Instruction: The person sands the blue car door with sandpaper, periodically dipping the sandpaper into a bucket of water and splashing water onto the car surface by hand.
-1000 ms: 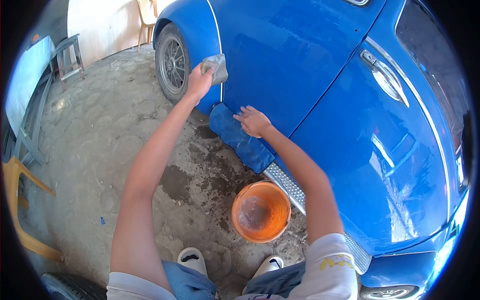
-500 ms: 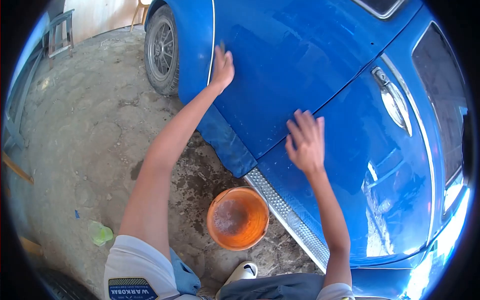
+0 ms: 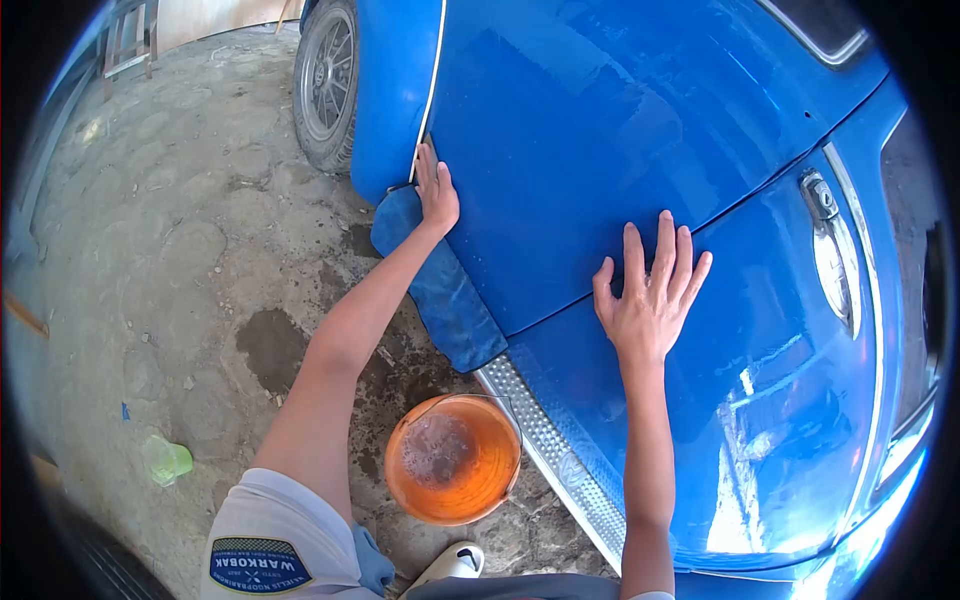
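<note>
My left hand (image 3: 437,195) presses against the lower front of the blue car body (image 3: 560,130), beside the light trim strip. A small greyish piece shows at its fingertips, mostly hidden by the fingers. With its fingers spread, my right hand (image 3: 647,300) rests on the blue door (image 3: 760,350), just behind the door seam, and holds nothing. Below my left hand a wet-looking blue cloth (image 3: 455,310) lies over the front of the metal running board (image 3: 545,430). An orange bucket (image 3: 505,470) with foamy water stands on the ground beside the board.
The car's front wheel (image 3: 328,75) is at the upper left. A chrome door handle (image 3: 832,250) is at the right. A pale green plastic item (image 3: 167,460) lies on the rough ground (image 3: 180,240) at the left. Near the bottom is a light shoe (image 3: 455,562).
My left hand has moved down along the trim towards the cloth. My right hand has shifted right over the door, its fingers spread wider. The view has shifted slightly.
</note>
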The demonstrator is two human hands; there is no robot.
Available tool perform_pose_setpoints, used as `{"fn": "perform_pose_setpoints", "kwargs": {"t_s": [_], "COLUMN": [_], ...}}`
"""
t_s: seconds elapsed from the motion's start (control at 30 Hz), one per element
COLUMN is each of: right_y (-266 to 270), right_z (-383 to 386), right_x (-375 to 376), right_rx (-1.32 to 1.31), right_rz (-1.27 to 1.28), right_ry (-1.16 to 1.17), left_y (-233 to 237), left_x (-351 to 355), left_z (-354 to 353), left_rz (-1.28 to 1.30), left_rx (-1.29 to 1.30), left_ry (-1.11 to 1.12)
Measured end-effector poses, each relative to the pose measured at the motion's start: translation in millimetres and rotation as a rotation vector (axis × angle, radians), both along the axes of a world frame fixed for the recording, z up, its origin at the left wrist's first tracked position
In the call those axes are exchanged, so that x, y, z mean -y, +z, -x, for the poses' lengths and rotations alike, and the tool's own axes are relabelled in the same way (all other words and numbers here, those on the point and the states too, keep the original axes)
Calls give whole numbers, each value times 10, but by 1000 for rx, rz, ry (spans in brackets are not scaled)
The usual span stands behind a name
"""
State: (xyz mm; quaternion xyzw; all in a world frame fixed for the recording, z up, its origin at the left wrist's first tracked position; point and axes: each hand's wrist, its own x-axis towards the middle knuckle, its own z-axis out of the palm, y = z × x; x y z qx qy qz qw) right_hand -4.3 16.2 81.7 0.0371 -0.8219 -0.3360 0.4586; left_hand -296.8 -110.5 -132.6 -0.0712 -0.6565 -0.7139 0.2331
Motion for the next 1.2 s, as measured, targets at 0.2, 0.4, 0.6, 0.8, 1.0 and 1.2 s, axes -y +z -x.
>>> {"fn": "perform_pose_setpoints", "kwargs": {"t_s": [0.2, 0.4, 0.6, 0.8, 1.0, 1.2], "right_y": [-16, -29, -7, 19, 37, 94], "right_z": [14, 15, -19, -60, -103, -275], "right_x": [1, 6, 10, -17, -46, -34], "right_rx": [-11, -11, 0, 33, 53, 138], "right_rz": [-4, -17, -18, -17, 12, 86], "right_ry": [-11, -27, -3, 29, 70, 75], "left_y": [877, 1757, 584, 294, 939, 1702], "left_x": [39, -149, -219, -475, -730, -302], "left_z": [84, -557, -811, -1127, -2118, -1009], "left_rz": [4, 228, 136, -177, -28, 129], "left_rx": [-28, -531, -390, 478, 461, -398], "left_ry": [107, 153, 46, -81, -188, 113]}}
